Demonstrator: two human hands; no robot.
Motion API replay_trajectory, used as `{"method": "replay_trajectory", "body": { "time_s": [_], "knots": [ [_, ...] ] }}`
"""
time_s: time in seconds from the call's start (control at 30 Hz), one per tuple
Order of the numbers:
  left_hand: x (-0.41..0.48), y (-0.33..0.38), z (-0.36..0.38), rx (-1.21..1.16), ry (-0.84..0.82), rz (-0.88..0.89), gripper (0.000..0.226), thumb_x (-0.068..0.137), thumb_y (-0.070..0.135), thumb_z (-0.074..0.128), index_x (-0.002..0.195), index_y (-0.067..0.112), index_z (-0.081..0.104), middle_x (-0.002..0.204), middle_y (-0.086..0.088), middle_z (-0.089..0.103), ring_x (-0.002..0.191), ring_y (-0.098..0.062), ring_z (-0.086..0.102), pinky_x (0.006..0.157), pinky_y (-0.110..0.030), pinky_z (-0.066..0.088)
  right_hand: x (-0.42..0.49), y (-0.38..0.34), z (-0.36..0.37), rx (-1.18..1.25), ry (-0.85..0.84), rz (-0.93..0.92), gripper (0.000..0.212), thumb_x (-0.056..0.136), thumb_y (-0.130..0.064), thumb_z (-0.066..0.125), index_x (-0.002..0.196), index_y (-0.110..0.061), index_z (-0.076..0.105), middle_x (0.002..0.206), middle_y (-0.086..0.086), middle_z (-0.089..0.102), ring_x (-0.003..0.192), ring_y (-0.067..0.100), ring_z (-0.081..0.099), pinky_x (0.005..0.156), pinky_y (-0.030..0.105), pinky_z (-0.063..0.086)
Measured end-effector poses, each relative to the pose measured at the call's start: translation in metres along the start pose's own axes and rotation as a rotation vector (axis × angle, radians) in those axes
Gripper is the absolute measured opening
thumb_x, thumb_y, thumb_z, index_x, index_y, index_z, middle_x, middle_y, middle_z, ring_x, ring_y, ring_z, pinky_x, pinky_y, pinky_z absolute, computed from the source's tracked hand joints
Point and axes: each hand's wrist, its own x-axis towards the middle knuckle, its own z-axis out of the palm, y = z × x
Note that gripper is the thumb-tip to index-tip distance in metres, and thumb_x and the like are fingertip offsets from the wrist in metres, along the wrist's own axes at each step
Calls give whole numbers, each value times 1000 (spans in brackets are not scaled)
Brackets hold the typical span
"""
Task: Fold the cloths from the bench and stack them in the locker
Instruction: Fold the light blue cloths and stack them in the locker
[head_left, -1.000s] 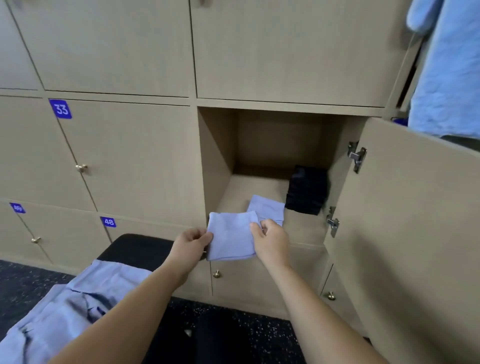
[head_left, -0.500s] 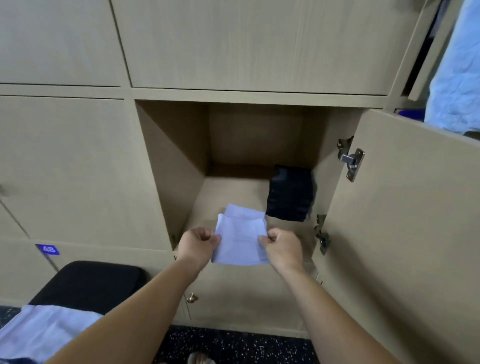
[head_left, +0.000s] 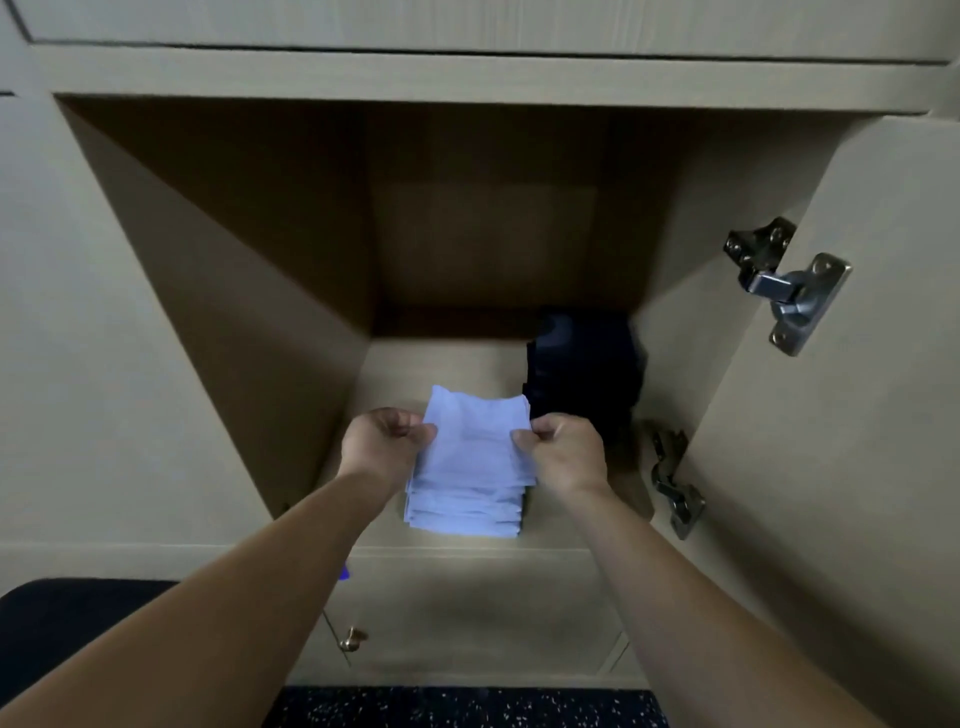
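Stacking step: left hand (head_left: 387, 447) and right hand (head_left: 563, 457) pinch the folded pale-blue cloth (head_left: 475, 441) over the pale-blue cloth stack (head_left: 462, 512) in the beige wooden locker (head_left: 249, 291); the next move calls for lowering squarely, then letting go.

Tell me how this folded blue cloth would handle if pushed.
Probably floppy: the folded cloth wrinkles between the left hand and right hand pinching it. Likely light, since fingertip pinches seem enough. Pushed, it would likely bunch rather than slide.

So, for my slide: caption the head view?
Left hand and right hand hold a folded cloth on the stack in the locker.
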Motion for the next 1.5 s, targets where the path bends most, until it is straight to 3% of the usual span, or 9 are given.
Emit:
{"method": "replay_trajectory", "body": {
  "time_s": [0.63,0.73,0.83,0.9,0.97,1.03,1.13,1.23,1.5],
  "knots": [
    [15,-30,4,2,16,-27,3,89,11,69,91,9,69,84,-1,69,74,-13,63,60,-18,45,7,25,31,20,2,5,13,87,-29,68,95,-19,71,93,-4,72,88,17,66,80,38,55],
    [11,-27,3,153,20,53,14,92,18,66,102,8,66,90,1,67,89,-22,64,74,-25,48,4,23,30,-35,45,-30,18,87,-32,67,101,-21,69,100,-3,70,93,19,65,80,36,53],
    [4,-19,1,364,23,317,21,97,21,54,110,8,65,100,-2,64,99,-24,59,84,-29,45,-1,16,24,-284,133,-193,25,90,-33,61,111,-18,65,109,2,59,97,23,59,78,35,50],
    [4,-18,2,525,-61,495,42,95,29,42,121,4,63,123,-10,64,117,-28,57,99,-32,42,-5,8,23,-428,149,-403,30,92,-28,57,116,-12,64,114,7,57,105,29,54,85,36,46],
    [8,-19,5,695,-168,541,54,97,33,34,141,4,48,148,-12,46,139,-24,40,114,-26,24,-8,0,26,-556,25,-552,39,95,-29,49,127,-9,57,130,10,54,122,31,47,100,37,36],
    [13,-24,10,899,-267,545,55,104,34,27,152,7,27,160,-8,23,149,-15,17,117,-21,6,-8,-1,30,-672,-154,-550,51,101,-35,38,146,-10,36,154,8,32,144,22,24,116,31,12],
    [15,-32,16,1037,-363,523,74,93,49,6,155,9,9,164,-5,2,151,-12,-2,120,-23,-3,-6,10,33,-717,-316,-396,62,104,-43,25,154,-11,9,163,6,2,149,14,-3,116,26,-9],
    [18,-48,18,968,-397,486,85,89,63,1,155,9,1,163,-5,-7,146,-7,-14,115,-18,-11,-10,23,41,-670,-347,-327,63,105,-43,20,154,-13,-3,162,2,-12,148,10,-13,114,23,-14],
    [16,-71,25,689,-347,427,73,95,51,17,155,11,3,163,-1,-8,141,0,-16,107,-7,-16,-9,45,56,-575,-309,-341,67,100,-52,9,153,-16,-8,160,-6,-16,132,-6,-23,108,14,-19]
  ]
}}
